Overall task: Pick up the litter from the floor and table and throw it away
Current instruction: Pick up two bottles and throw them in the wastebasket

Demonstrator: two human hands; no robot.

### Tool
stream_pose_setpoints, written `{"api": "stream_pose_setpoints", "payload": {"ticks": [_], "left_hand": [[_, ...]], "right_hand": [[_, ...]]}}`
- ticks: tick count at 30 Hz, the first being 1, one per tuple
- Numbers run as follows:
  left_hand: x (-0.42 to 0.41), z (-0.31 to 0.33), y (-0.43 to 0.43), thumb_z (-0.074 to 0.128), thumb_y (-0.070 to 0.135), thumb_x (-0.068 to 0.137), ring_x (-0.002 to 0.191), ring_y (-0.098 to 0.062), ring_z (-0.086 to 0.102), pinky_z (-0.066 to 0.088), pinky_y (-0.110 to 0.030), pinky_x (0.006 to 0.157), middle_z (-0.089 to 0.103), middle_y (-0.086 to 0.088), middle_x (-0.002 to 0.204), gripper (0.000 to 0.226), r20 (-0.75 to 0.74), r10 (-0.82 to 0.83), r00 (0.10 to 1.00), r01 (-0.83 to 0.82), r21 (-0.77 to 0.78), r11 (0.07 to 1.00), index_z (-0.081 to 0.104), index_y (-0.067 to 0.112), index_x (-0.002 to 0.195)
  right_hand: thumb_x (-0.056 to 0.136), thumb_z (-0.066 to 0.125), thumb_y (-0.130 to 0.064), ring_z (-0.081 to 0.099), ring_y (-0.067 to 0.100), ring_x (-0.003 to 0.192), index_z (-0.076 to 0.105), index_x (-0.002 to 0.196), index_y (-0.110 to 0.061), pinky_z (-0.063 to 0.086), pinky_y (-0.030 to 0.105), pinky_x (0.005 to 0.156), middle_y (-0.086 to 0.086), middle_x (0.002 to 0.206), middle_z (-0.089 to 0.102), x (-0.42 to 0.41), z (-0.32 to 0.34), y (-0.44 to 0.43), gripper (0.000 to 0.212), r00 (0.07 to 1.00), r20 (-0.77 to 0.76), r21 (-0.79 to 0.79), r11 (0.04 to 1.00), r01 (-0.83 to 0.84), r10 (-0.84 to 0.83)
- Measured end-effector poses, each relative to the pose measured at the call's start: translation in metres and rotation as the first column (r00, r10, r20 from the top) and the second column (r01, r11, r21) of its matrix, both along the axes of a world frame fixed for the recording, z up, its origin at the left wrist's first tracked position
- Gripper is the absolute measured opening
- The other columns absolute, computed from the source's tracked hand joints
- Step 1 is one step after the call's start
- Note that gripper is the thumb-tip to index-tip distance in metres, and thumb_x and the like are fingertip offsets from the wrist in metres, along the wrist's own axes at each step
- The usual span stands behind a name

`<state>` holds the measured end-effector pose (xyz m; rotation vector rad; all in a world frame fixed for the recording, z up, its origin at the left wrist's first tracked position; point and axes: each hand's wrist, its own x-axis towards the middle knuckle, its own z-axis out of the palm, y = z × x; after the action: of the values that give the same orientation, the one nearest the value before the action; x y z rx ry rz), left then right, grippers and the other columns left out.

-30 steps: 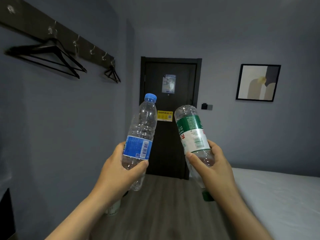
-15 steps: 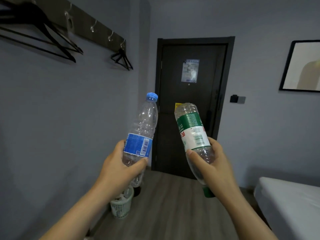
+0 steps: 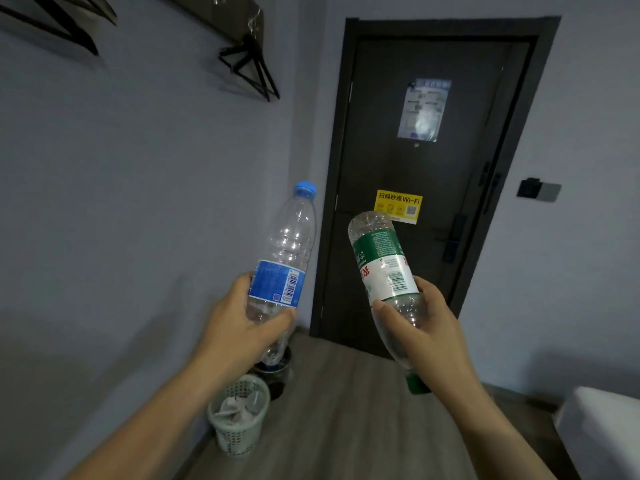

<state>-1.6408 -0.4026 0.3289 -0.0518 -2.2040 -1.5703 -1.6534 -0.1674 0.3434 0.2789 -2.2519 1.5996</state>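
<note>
The left grip (image 3: 239, 327) was clenched round the lower body of the blue-capped bottle (image 3: 289, 244), thumb across the front below the label. The right grip (image 3: 427, 329) was clenched round the green-labelled bottle (image 3: 382, 268), which was held inverted, cap downward. Both bottles appeared empty and were held in the air, apart from each other: the blue-capped one above the basket (image 3: 239, 441), the green-labelled one higher and well to the right of it. The basket, pale green and perforated, stood on the floor (image 3: 346, 417) and contained crumpled paper. A dark bin (image 3: 277, 379) stood just behind the basket, largely hidden. Assessment: disposal was the step in hand. Recommended: lower each bottle close over the basket's mouth before letting go, one at a time and end first, since light empty bottles are judged likely to bounce off the narrow rim or tip the basket. Whether both would fit could not be determined.
</note>
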Motion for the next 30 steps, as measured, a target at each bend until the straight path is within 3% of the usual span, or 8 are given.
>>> {"api": "stream_pose_setpoints", "payload": {"ticks": [5, 9, 16, 22, 27, 30], "left_hand": [[-0.094, -0.015, 0.002, 0.077, 0.027, 0.074, 0.078, 0.000, 0.065, 0.044, -0.016, 0.066, 0.068, 0.008, 0.092, 0.042, 0.025, 0.000, 1.000, 0.001, -0.020, 1.000, 0.052, 0.035, 0.107], [-0.173, -0.023, 0.009, 0.075, 0.021, 0.078, 0.074, 0.006, 0.062, 0.042, -0.004, 0.056, 0.067, 0.008, 0.088, 0.038, 0.027, 0.037, 0.999, -0.035, -0.067, 0.997, 0.053, 0.029, 0.108], [-0.321, -0.025, 0.014, 0.077, 0.024, 0.073, 0.072, 0.003, 0.064, 0.043, -0.006, 0.056, 0.069, 0.006, 0.087, 0.038, 0.087, 0.134, 0.987, -0.127, -0.082, 0.989, 0.054, 0.039, 0.099], [-0.413, -0.054, -0.008, 0.077, 0.022, 0.075, 0.075, -0.005, 0.065, 0.045, -0.008, 0.060, 0.068, 0.008, 0.091, 0.038, 0.139, 0.217, 0.966, -0.207, -0.087, 0.975, 0.054, 0.039, 0.100], [-0.491, -0.085, -0.040, 0.076, 0.020, 0.078, 0.074, 0.009, 0.062, 0.043, -0.003, 0.058, 0.067, 0.008, 0.089, 0.037, 0.196, 0.231, 0.953, -0.219, -0.081, 0.972, 0.055, 0.031, 0.106], [-0.543, -0.107, -0.062, 0.075, 0.020, 0.078, 0.073, 0.009, 0.062, 0.043, -0.003, 0.056, 0.066, 0.009, 0.088, 0.036, 0.252, 0.220, 0.942, -0.210, -0.066, 0.976, 0.054, 0.032, 0.104]], "right_hand": [[0.084, 0.069, -0.029, 0.056, -0.020, 0.081, 0.042, 0.110, -0.042, 0.046, 0.005, 0.053, -0.021, 0.097, 0.058, -0.097, -0.019, 0.004, 0.040, 1.000, 0.022, -0.014, 1.000, -0.015, 0.015], [0.083, 0.070, -0.034, 0.059, -0.014, 0.083, 0.044, 0.115, -0.041, 0.048, 0.009, 0.056, -0.022, 0.101, 0.059, -0.190, -0.033, 0.010, 0.042, 0.999, 0.032, -0.022, 1.000, -0.016, 0.016], [0.084, 0.069, -0.035, 0.060, -0.015, 0.079, 0.044, 0.104, -0.046, 0.048, 0.007, 0.054, -0.022, 0.095, 0.059, -0.362, -0.037, 0.015, 0.034, 0.986, 0.107, -0.052, 0.991, -0.120, 0.125], [0.085, 0.067, -0.038, 0.063, 0.001, 0.086, 0.044, 0.112, -0.041, 0.047, 0.013, 0.058, -0.022, 0.099, 0.059, -0.470, -0.062, -0.002, 0.036, 0.959, 0.188, -0.067, 0.977, -0.204, 0.213], [0.085, 0.066, -0.038, 0.063, 0.004, 0.092, 0.045, 0.120, -0.035, 0.048, 0.017, 0.064, -0.016, 0.106, 0.060, -0.552, -0.095, -0.028, 0.042, 0.937, 0.267, -0.044, 0.974, -0.220, 0.224], [0.085, 0.066, -0.036, 0.063, 0.002, 0.090, 0.045, 0.121, -0.032, 0.047, 0.012, 0.059, -0.014, 0.106, 0.061, -0.603, -0.115, -0.050, 0.041, 0.927, 0.310, -0.024, 0.976, -0.215, 0.212]]}}
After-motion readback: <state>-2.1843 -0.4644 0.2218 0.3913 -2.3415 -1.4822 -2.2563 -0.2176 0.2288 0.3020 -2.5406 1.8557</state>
